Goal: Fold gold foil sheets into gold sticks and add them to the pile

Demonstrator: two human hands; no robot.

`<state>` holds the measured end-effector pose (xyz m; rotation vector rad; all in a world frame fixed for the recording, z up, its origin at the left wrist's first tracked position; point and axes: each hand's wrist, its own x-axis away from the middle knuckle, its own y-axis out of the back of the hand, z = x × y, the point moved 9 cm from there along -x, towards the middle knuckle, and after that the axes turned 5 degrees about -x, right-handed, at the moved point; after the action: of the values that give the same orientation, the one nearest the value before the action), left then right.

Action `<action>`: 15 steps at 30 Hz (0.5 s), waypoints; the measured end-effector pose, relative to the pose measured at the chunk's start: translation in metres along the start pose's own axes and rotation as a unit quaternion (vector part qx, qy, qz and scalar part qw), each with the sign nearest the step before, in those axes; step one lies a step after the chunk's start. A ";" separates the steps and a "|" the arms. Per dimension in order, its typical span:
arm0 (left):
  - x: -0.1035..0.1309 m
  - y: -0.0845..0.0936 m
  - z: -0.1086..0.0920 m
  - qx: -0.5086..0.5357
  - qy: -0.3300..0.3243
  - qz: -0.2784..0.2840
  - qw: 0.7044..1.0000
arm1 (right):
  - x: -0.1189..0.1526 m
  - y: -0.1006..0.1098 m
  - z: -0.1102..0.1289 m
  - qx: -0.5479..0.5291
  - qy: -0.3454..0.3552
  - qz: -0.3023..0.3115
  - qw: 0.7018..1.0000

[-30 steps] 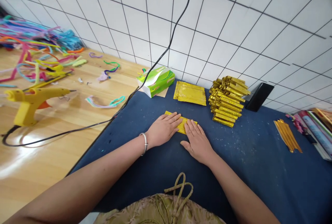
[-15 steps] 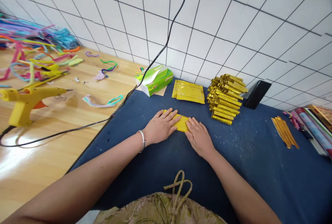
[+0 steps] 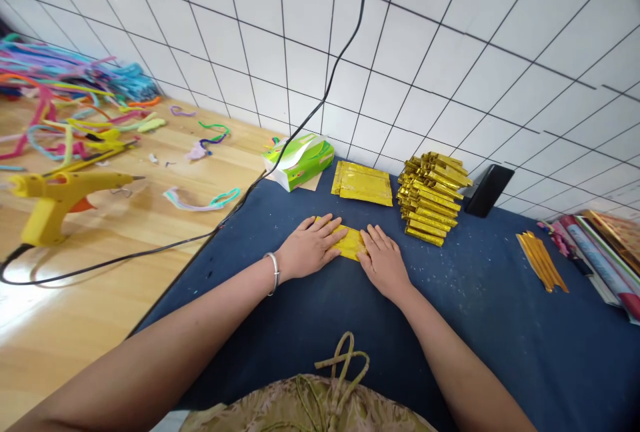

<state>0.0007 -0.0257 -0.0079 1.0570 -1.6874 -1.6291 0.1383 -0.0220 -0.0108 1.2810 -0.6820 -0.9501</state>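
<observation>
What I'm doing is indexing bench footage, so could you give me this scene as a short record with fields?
Left hand: fingers spread over the left end of a flat gold piece
Right hand: fingertips at its right end
Surface: blue covering
Behind the piece: green box, flat gold sheets
Further right: pile of gold strips, tilted black phone
Far left: yellow glue gun on wood

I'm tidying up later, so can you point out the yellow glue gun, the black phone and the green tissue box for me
Yellow glue gun (image 3: 49,209): head view, on its handle.
Black phone (image 3: 489,191): head view, middle of its dark face.
Green tissue box (image 3: 311,167): head view, on its long green side.
</observation>
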 end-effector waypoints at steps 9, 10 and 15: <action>-0.003 -0.002 0.037 0.039 0.048 0.015 0.998 | 0.003 0.006 -0.008 -0.042 -0.008 -0.025 0.999; -0.002 -0.003 0.042 0.045 0.049 0.020 0.998 | 0.003 0.006 -0.009 -0.050 -0.006 -0.029 0.998; 0.001 -0.007 0.068 0.071 0.053 0.050 0.995 | 0.005 0.006 -0.017 -0.080 -0.005 -0.046 0.996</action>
<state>-0.0556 0.0111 -0.0220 1.0880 -1.7755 -1.3829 0.1563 -0.0182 -0.0081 1.1744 -0.5466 -1.0666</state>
